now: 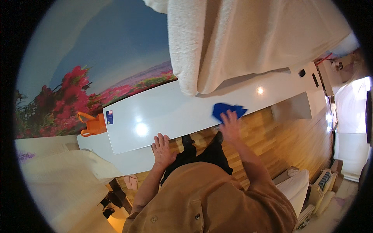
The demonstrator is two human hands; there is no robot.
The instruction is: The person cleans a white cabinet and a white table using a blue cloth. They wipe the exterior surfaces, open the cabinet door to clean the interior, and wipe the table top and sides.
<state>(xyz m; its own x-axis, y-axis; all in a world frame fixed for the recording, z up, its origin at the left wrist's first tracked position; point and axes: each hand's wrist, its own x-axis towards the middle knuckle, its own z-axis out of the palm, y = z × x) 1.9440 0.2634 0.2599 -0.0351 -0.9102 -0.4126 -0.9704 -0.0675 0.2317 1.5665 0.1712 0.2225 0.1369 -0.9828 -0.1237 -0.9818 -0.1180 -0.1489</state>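
Under the fingers of my right hand lies a blue cloth, near the front edge of a long white glossy surface. The fingers are slightly spread, and whether they pinch the cloth cannot be told. My left hand rests with its fingertips at the same front edge, further left, fingers apart and holding nothing. A blue label with writing is stuck at the surface's left end.
A pale fabric cover hangs over the back of the surface. An orange bag stands beyond the left end. Two small dark objects are at the far right. Pink slippers lie on the wooden floor.
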